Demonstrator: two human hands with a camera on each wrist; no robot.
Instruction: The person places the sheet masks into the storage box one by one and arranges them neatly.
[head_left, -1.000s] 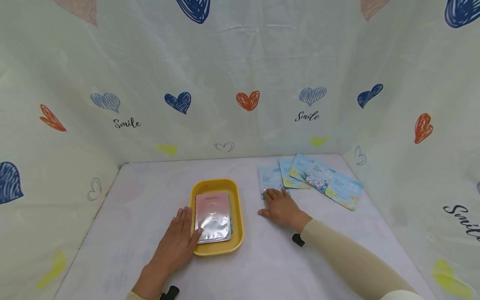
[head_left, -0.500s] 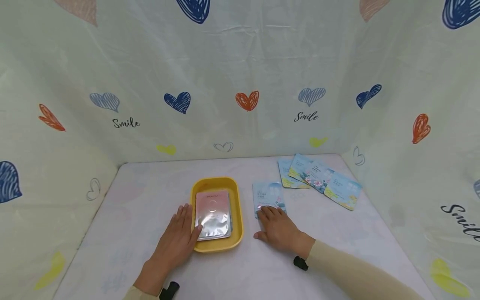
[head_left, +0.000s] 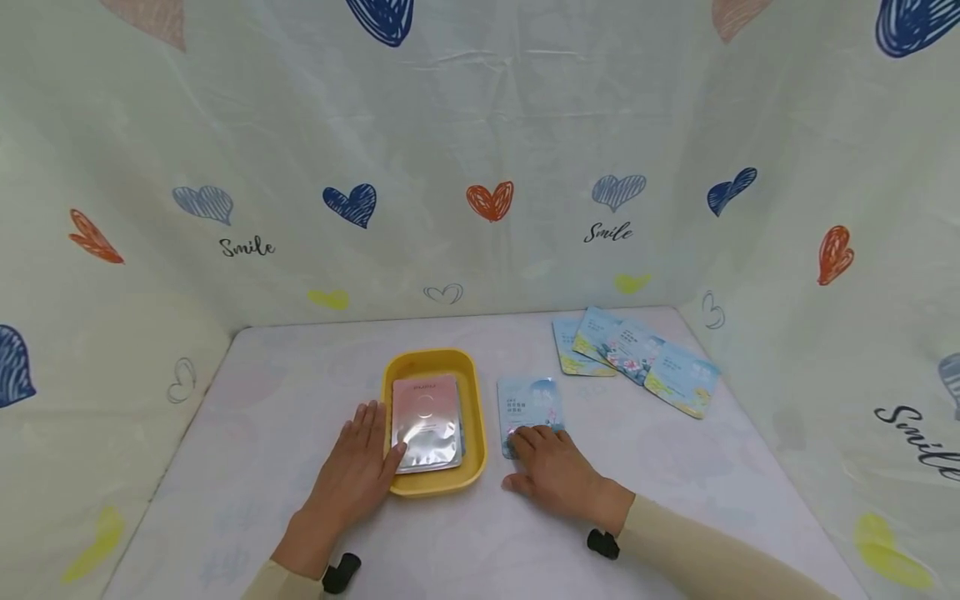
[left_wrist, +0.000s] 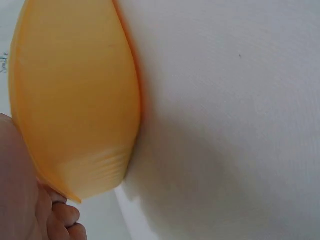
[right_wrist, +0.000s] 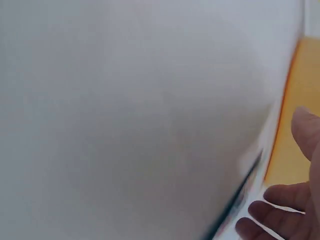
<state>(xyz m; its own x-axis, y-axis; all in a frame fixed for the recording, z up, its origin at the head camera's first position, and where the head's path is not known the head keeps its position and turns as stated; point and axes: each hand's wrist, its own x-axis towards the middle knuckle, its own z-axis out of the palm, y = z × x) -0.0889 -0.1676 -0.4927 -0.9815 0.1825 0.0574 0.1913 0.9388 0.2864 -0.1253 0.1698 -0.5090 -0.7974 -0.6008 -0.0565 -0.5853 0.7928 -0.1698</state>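
Observation:
My left hand [head_left: 356,467] rests along the left rim of a yellow tray [head_left: 475,450], its fingers straight and its thumb reaching over the edge. Inside the tray lies a pink and silver sheet mask packet [head_left: 426,417], with a blue edge showing beneath it. To the tray's right, my right hand [head_left: 558,475] has its fingertips on the lower part of a light blue sheet mask packet [head_left: 528,400] lying on the table. In the right wrist view the fingers [right_wrist: 275,215] are slightly bent and spread, with the thumb held apart from them.
Several more blue packets [head_left: 682,379] overlap in a fan at the back right of the white-covered table [head_left: 300,358]. A pale curtain [head_left: 420,117] printed with hearts surrounds the table at the back and both sides. Each wrist carries a small black device [head_left: 342,573].
My right hand has drawn one blue packet away from the fan, toward me and slightly left. My left hand stays at the tray, which appears slightly higher in the head view.

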